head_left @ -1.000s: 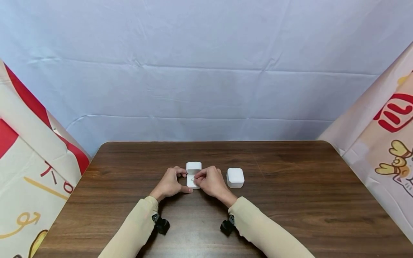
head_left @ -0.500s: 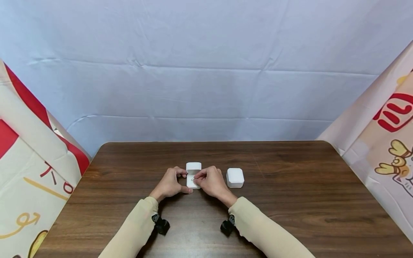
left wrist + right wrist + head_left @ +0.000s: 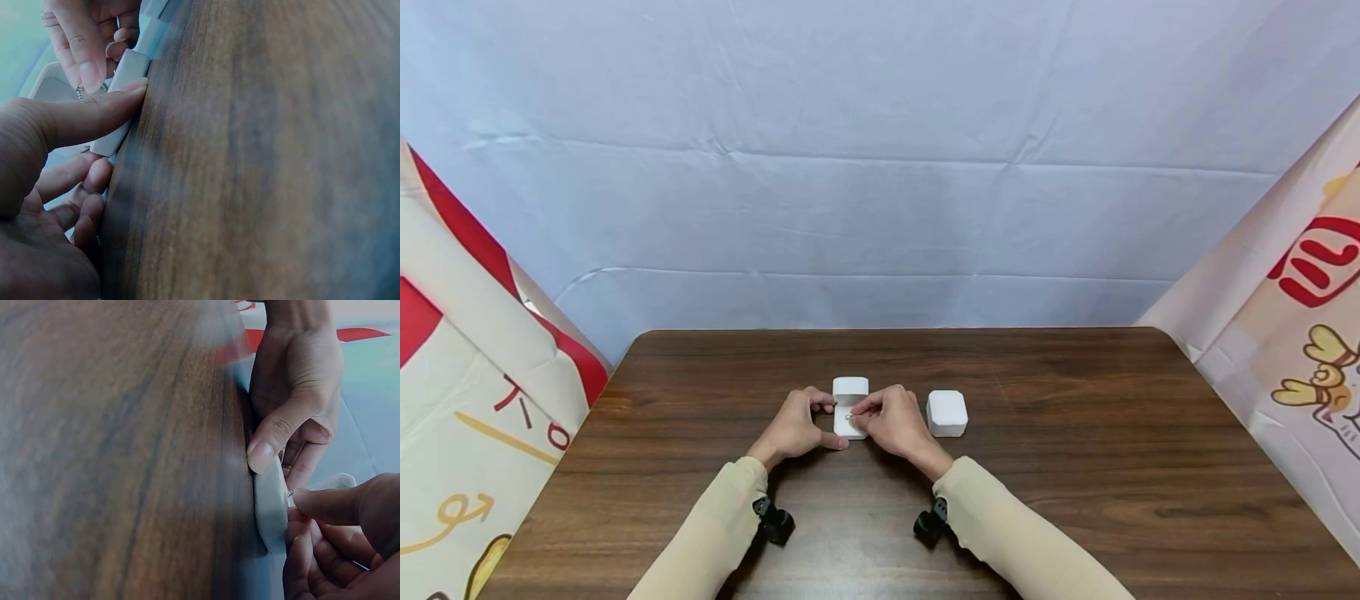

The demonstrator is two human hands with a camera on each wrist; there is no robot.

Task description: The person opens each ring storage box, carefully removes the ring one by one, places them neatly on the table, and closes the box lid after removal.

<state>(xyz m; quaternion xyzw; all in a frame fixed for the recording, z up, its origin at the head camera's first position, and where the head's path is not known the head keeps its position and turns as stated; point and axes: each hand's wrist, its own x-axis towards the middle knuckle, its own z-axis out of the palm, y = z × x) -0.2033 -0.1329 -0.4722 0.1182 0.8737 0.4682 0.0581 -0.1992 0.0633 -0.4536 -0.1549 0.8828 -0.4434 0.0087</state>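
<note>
A small white ring box (image 3: 851,386) stands on the table with its lid raised. My left hand (image 3: 795,425) grips it, the thumb across its front edge and the fingers at its left side. Over the box's lower half, my right hand (image 3: 891,423) pinches a thin silver ring (image 3: 80,92) between thumb and index finger. The ring has a beaded-looking band in the left wrist view. In the right wrist view only a small glint of the ring (image 3: 290,494) shows beside the thumb. Fingers hide the slot inside the box.
A second white box (image 3: 947,413), its lid down, stands just right of my right hand. The brown wooden table (image 3: 1075,467) reaches back to a pale cloth backdrop (image 3: 880,208). Printed cloths hang at both sides.
Both hands and the box keep almost the same place. Between my right fingertips the ring shifts and turns slightly.
</note>
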